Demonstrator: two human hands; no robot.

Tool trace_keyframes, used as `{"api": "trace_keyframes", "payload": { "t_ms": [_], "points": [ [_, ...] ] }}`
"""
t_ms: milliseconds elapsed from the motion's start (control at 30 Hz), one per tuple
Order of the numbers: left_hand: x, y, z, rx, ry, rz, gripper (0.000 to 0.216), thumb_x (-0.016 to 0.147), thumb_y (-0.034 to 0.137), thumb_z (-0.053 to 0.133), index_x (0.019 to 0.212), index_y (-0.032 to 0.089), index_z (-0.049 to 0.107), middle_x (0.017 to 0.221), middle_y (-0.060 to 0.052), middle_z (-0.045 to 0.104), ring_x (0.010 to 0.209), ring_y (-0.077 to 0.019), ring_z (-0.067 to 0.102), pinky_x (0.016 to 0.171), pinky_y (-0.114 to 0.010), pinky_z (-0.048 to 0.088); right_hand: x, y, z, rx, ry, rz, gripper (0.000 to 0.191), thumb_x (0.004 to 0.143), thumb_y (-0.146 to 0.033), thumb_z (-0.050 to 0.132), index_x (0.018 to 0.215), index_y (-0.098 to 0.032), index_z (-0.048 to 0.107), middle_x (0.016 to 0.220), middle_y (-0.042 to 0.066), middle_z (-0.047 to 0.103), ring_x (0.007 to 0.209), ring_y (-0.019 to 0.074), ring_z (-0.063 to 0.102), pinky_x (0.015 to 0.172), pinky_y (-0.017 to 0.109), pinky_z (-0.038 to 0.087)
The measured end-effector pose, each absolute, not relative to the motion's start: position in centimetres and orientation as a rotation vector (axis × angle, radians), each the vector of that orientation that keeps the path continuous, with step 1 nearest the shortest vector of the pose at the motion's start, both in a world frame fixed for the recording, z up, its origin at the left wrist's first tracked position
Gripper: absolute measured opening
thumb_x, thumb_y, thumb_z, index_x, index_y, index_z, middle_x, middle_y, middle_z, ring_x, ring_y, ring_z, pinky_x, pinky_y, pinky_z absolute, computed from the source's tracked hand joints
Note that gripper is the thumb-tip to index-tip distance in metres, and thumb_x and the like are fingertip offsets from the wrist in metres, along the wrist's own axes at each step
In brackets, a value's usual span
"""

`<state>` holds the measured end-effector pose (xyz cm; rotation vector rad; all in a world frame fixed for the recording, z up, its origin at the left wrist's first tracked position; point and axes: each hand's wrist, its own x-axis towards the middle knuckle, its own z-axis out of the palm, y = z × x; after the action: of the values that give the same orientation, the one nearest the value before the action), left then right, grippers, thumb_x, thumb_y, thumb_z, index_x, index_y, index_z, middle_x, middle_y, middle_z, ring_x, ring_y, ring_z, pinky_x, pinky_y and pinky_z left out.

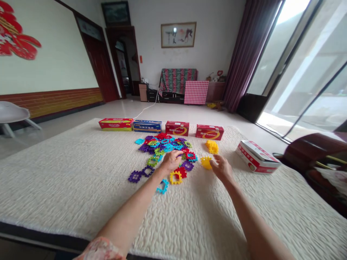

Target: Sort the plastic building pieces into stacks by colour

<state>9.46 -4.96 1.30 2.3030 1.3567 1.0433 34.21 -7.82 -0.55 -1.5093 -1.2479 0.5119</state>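
Observation:
My left hand (pixel 172 161) is over the near side of a loose pile of plastic interlocking tiles (pixel 168 147), its fingers bent and slightly apart, with nothing visible in them. My right hand (pixel 222 167) is to the right of the pile, thumb and fingers at the right edge of a yellow interlocking tile (pixel 206 163). Just beyond it lie yellow tiles bunched together (pixel 211 147). Close below my left hand are a yellow square frame tile (pixel 176 178) and a red tile (pixel 182 172). A light-blue frame tile (pixel 163 186) lies nearer to me, partly behind my left forearm.
A red-and-yellow box (pixel 116 124), a blue box (pixel 148 126) and two red boxes (pixel 177 128) stand in a row behind the pile. A white-and-red box (pixel 258 157) sits at the right. Purple tiles (pixel 135 176) lie left on the cream quilted cover (pixel 81 173).

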Motion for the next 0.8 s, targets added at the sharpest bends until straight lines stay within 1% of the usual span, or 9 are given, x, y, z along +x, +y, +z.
{"api": "trace_keyframes", "payload": {
  "t_ms": [33,100,167,200,267,333,400,533,800],
  "points": [
    [8.2,-5.0,1.4,2.379,1.315,1.005,0.032,0.081,0.011,0.048,0.105,0.018,0.069,0.108,-0.005,0.070,0.101,-0.0162,0.063,0.096,-0.029,0.048,34.1,-8.0,-0.4,-1.516,-1.299,0.425,0.037,0.067,-0.034,0.061,0.100,-0.016,0.065,0.099,0.011,0.065,0.089,0.0257,0.063,0.079,0.044,0.051],
    [6.2,-5.3,1.3,2.491,1.244,0.937,0.030,0.080,0.009,0.048,0.098,0.018,0.071,0.106,-0.005,0.070,0.102,-0.0159,0.063,0.097,-0.029,0.047,33.0,-8.6,0.0,-1.458,-1.534,0.291,0.030,0.072,-0.030,0.058,0.098,-0.017,0.065,0.099,0.010,0.065,0.088,0.0237,0.063,0.080,0.042,0.050],
    [5.0,-5.9,0.8,2.572,1.180,0.876,0.030,0.080,0.008,0.048,0.095,0.018,0.071,0.104,-0.004,0.070,0.102,-0.0157,0.062,0.097,-0.030,0.047,31.1,-9.5,0.4,-1.290,-1.870,0.268,0.023,0.078,-0.026,0.055,0.097,-0.019,0.066,0.095,0.008,0.066,0.084,0.0201,0.064,0.077,0.038,0.051],
    [4.6,-6.2,0.4,2.601,1.162,0.855,0.030,0.081,0.008,0.048,0.095,0.019,0.071,0.104,-0.004,0.070,0.102,-0.0157,0.061,0.098,-0.031,0.047,30.0,-10.1,0.5,-1.185,-2.007,0.284,0.024,0.079,-0.024,0.055,0.099,-0.020,0.065,0.097,0.008,0.067,0.087,0.0191,0.064,0.079,0.036,0.051],
    [4.4,-6.8,-0.3,2.647,1.156,0.836,0.030,0.081,0.009,0.048,0.099,0.020,0.070,0.108,-0.005,0.068,0.106,-0.0166,0.059,0.100,-0.033,0.046,27.7,-11.2,0.6,-1.024,-2.213,0.285,0.033,0.077,-0.021,0.058,0.111,-0.021,0.062,0.113,0.009,0.064,0.102,0.0200,0.061,0.089,0.038,0.049],
    [4.4,-7.2,-1.0,2.681,1.167,0.834,0.030,0.082,0.012,0.051,0.105,0.021,0.069,0.115,-0.005,0.065,0.111,-0.0181,0.057,0.103,-0.036,0.044,25.8,-12.2,0.5,-1.006,-2.321,0.232,0.045,0.074,-0.019,0.061,0.118,-0.021,0.058,0.124,0.010,0.060,0.113,0.0224,0.056,0.095,0.042,0.045],
    [4.5,-7.4,-1.4,2.702,1.176,0.836,0.031,0.083,0.015,0.052,0.110,0.023,0.067,0.120,-0.006,0.063,0.114,-0.0196,0.054,0.104,-0.039,0.042,24.6,-12.7,0.2,-1.049,-2.384,0.196,0.045,0.073,-0.017,0.061,0.118,-0.021,0.057,0.127,0.010,0.059,0.115,0.0237,0.053,0.097,0.044,0.044],
    [4.5,-7.2,-1.9,2.696,1.203,0.836,0.030,0.085,0.017,0.052,0.110,0.024,0.067,0.117,-0.006,0.063,0.113,-0.0198,0.055,0.101,-0.037,0.044,23.8,-12.7,-0.4,-1.110,-2.399,0.182,0.035,0.079,-0.018,0.058,0.113,-0.021,0.058,0.119,0.009,0.062,0.109,0.0235,0.055,0.096,0.043,0.044],
    [5.1,-4.7,-2.1,2.714,1.233,0.865,0.024,0.086,0.015,0.049,0.097,0.021,0.069,0.102,-0.006,0.064,0.105,-0.0195,0.057,0.098,-0.035,0.045,24.2,-11.9,-1.5,-1.035,-2.339,0.262,0.038,0.083,-0.018,0.053,0.121,-0.022,0.053,0.125,0.011,0.057,0.114,0.0244,0.053,0.098,0.045,0.045]
  ]
}}
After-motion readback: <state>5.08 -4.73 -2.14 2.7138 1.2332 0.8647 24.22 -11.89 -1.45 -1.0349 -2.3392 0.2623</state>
